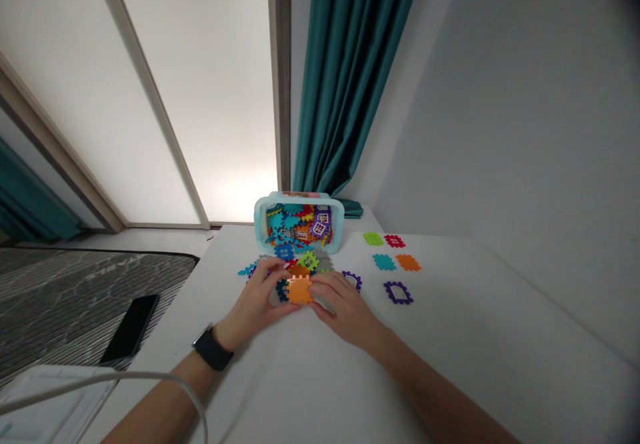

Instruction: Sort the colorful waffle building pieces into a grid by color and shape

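Observation:
Between my two hands an orange square building tile (299, 290) with notched edges is held up over the table. My left hand (259, 301), with a dark watch on its wrist, pinches the tile's left side. The fingers of my right hand (345, 304) grip its right side. Just behind lie loose interlocking tiles, among them a lime green tile (309, 261), a blue tile (284, 251) and a grey tile (324, 261). A purple frame tile (353, 280) is partly hidden behind my right hand. Dark blue pieces show beside the orange tile.
A light blue plastic box (257, 224) full of colourful tiles stands at the table's far end. On the right lie green (373, 239), red (395, 241), teal (384, 262) and orange (409, 263) tiles and a purple window frame (399, 293). A white cable (150, 375) crosses my left forearm.

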Demonstrator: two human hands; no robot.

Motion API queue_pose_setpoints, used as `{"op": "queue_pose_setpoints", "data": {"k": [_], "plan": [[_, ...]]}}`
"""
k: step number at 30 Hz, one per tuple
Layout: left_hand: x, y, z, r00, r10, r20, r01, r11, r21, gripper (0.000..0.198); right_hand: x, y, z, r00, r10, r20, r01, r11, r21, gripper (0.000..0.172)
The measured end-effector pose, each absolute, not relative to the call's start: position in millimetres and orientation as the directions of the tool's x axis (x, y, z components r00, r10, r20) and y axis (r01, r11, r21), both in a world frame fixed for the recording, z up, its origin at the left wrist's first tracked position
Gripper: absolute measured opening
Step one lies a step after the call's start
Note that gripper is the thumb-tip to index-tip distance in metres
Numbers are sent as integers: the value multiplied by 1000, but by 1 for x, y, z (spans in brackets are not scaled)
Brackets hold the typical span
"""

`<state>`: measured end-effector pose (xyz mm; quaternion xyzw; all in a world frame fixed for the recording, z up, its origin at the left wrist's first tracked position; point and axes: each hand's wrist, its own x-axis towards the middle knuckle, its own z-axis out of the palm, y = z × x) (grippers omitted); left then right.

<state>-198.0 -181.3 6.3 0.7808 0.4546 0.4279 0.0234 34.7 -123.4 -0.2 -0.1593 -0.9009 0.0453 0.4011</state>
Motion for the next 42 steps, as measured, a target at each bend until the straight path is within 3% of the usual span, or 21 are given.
{"op": "queue_pose_setpoints", "data": {"k": [17,42], "plan": [[-196,-183,7,259,736,626,718,-580,386,55,33,-123,3,-577,333,745,256,941,-222,27],[-160,-166,20,218,731,647,727,-564,393,39,66,-107,20,-599,387,701,278,922,-271,33]]}}
